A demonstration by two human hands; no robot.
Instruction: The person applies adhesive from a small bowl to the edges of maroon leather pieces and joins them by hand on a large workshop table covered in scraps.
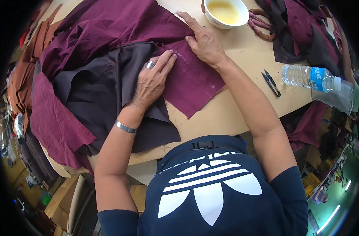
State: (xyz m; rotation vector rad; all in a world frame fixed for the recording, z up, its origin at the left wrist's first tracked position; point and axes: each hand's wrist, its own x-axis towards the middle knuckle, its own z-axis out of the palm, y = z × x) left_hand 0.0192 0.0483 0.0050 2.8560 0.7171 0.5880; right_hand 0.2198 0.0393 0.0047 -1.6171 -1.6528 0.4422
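A maroon cloth (194, 85) lies flat on the table in front of me, with whitish smears along a line on it. My left hand (152, 78) rests at the edge of a dark, near-black cloth (104, 73). Its fingertips press together on the maroon cloth beside the smears, and its thumb is hidden. Spread on the far side of the maroon cloth is my right hand (206, 45), index finger and thumb apart, holding nothing. More maroon fabric (108, 26) is bunched in folds at the upper left.
A white bowl (226, 13) of yellowish liquid stands beyond my right hand, beside scissors with wrapped handles (262, 25). Thread snips (271, 82) and a water bottle (310, 78) lie on the right of the table (241, 100). Dark and maroon cloth (306, 32) is heaped behind them.
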